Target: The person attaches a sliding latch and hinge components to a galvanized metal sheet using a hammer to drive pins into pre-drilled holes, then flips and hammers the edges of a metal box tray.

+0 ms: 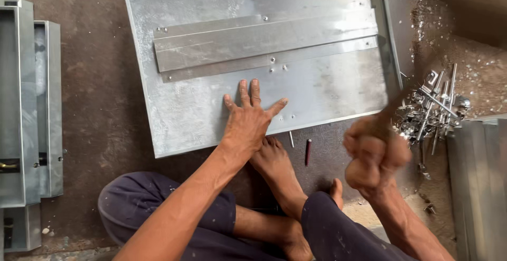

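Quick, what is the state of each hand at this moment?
Left hand: open, fingers spread, pressed flat on the metal sheet.
Right hand: closed in a fist, motion-blurred; it seems to grip a handle, but the tool cannot be told.

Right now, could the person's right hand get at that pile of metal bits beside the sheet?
Probably yes: the right hand, blurred and apparently gripping a tool, is close to the pile of metal hardware, with nothing between them.
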